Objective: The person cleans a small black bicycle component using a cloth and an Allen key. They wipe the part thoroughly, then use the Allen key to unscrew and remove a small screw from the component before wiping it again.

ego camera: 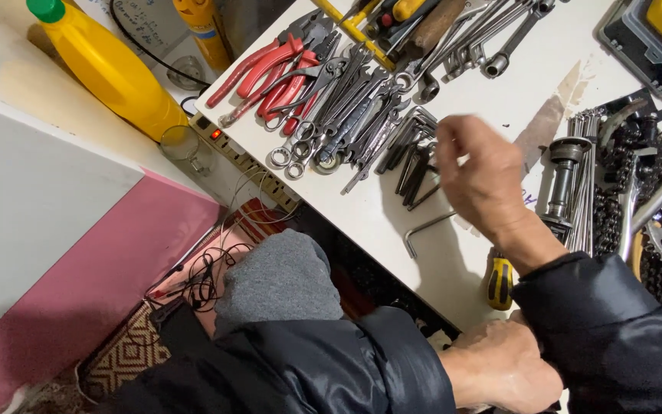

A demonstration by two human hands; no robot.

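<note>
- Nearest, the left hand [499,364] is rested at the table edge [392,253], fingers hidden, grip untellable.
- Right hand [480,176] is held over the hex keys [415,157], fingers loosely curled, nothing gripped.

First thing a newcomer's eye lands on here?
Probably the right hand, raised over a white table, beside a fanned row of wrenches and red-handled pliers at the table's left end. Next, the yellow bottle at top left. The left hand rests at the bottom edge.
</note>
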